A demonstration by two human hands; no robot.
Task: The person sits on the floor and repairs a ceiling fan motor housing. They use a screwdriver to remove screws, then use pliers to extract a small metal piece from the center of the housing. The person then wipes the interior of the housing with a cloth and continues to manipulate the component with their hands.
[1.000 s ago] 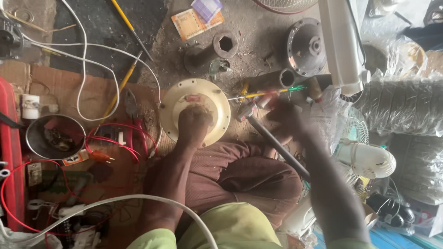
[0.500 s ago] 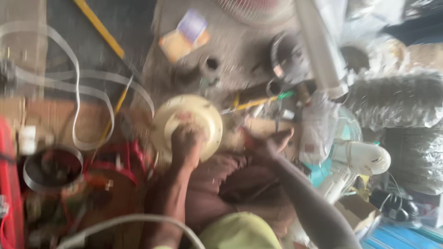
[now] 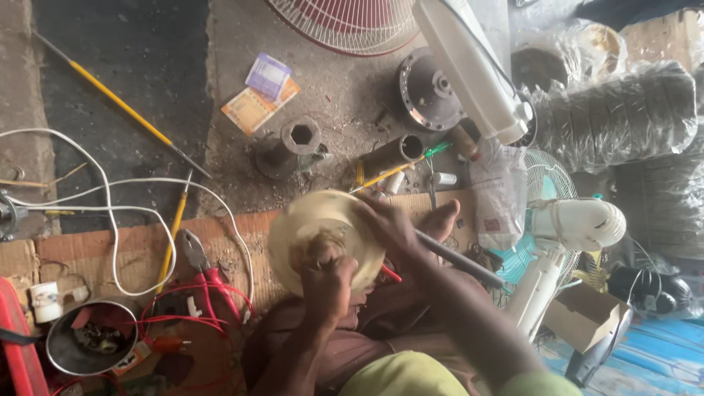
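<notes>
Cream round fan housing (image 3: 323,227): centre frame, over the lap, now tilted up off the floor. Left hand (image 3: 326,282) clasps its lower rim; right hand (image 3: 392,224) newly grips its right edge, steadying it.

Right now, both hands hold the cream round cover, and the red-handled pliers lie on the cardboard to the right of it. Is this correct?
Not quite. In the head view the left hand and right hand do hold the cream round cover, but the red-handled pliers lie on the cardboard to its left, not its right.
</notes>
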